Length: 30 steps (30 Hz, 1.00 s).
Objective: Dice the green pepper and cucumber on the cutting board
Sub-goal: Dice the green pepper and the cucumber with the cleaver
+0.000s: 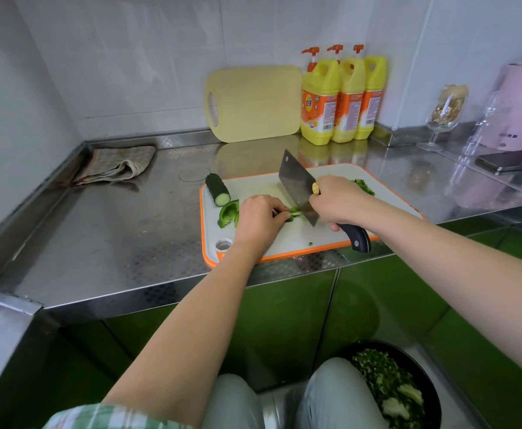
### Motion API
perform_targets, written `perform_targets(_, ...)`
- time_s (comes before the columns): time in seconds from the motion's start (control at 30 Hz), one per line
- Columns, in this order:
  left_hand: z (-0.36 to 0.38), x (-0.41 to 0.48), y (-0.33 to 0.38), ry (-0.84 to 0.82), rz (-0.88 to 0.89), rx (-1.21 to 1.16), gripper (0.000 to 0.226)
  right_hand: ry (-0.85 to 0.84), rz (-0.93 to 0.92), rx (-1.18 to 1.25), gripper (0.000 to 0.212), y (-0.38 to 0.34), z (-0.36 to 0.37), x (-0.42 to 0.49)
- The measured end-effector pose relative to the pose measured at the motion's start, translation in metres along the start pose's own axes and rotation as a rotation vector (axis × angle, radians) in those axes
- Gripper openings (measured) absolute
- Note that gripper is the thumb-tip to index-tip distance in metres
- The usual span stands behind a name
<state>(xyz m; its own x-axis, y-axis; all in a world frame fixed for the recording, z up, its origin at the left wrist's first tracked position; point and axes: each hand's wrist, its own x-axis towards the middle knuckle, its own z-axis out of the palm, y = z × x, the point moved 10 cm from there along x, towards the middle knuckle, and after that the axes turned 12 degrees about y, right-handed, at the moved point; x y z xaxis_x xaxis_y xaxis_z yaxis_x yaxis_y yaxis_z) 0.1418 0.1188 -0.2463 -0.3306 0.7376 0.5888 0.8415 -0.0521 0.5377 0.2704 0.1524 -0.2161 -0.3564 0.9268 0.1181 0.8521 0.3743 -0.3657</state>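
A white cutting board (262,184) with an orange rim lies on the steel counter. My left hand (258,221) holds down a strip of green pepper (293,213) with curled fingers. My right hand (338,201) grips the dark handle of a cleaver (296,185), whose blade edge meets the strip just right of my left fingertips. More pepper pieces (228,212) lie to the left of my left hand. A cut cucumber piece (218,189) rests at the board's far left corner. Chopped green bits (363,185) show behind my right hand.
A yellow board (253,102) leans on the wall beside three yellow detergent bottles (343,97). A folded cloth (117,164) lies at the back left. A glass (442,119), a phone (510,162) and a pink appliance (519,109) stand right. A black bin (392,388) of green scraps sits on the floor.
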Motion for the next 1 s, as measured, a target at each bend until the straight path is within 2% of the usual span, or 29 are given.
perform_targets(0.1,-0.001,0.0,0.0,-0.001,-0.009,0.001,0.01,-0.088,-0.005,-0.115,0.013,-0.006,0.005,-0.008)
perform_targets(0.2,-0.001,0.001,0.0,-0.002,-0.01,0.007,0.01,-0.102,0.014,-0.152,0.014,-0.007,0.012,-0.008)
perform_targets(0.37,-0.002,0.0,0.001,-0.001,-0.005,0.014,0.01,-0.031,0.065,-0.051,0.012,-0.007,0.021,-0.002)
perform_targets(0.53,-0.003,0.0,0.001,0.002,-0.013,0.012,0.01,0.063,0.03,0.061,0.017,-0.001,0.009,0.001)
perform_targets(0.63,-0.003,0.0,0.001,0.001,-0.019,0.014,0.009,0.026,0.017,0.049,0.014,-0.005,0.003,-0.002)
perform_targets(0.77,-0.001,0.001,0.0,-0.005,-0.023,0.016,0.009,-0.083,0.0,-0.095,0.017,-0.011,0.01,-0.009)
perform_targets(0.9,-0.001,0.0,0.001,-0.006,-0.019,0.023,0.01,-0.1,0.021,-0.146,0.017,-0.013,0.019,-0.004)
perform_targets(1.0,-0.002,0.0,0.002,-0.001,-0.012,0.02,0.01,-0.049,0.042,-0.059,0.011,-0.013,0.023,0.001)
